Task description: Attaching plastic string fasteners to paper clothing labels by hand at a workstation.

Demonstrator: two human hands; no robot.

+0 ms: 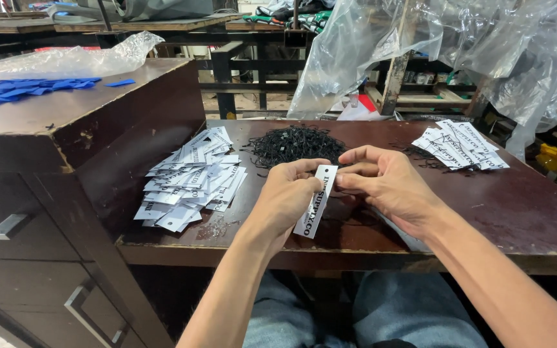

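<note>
I sit at a dark brown wooden bench in a crowded workshop, with my knees in blue jeans under its front edge. Nearest to me, my left hand pinches a narrow white card tag with black print between thumb and fingertips, near its top end. The tag hangs slanted over the front part of the bench, above the wood and not lying on it. My right hand meets the same top end from the other side, the fingertips pressed together there; I think I hold it so in order that both hands can work on the small end of the tag. If a thin cord is between my fingers, I cannot tell.

To the left lies a loose heap of the same white printed tags, near my left hand but apart from it, and its lower tags come near the front edge. It rests beside the wall of a tall dark cabinet with metal handles, which closes that side. On top of the cabinet lie blue flat pieces.

Behind my hands is a pile of thin black string loops, in easy reach of both. Far right lies a smaller stack of white tags. The bare wood on the right gives room to move. Beyond hang clear plastic sheets.
</note>
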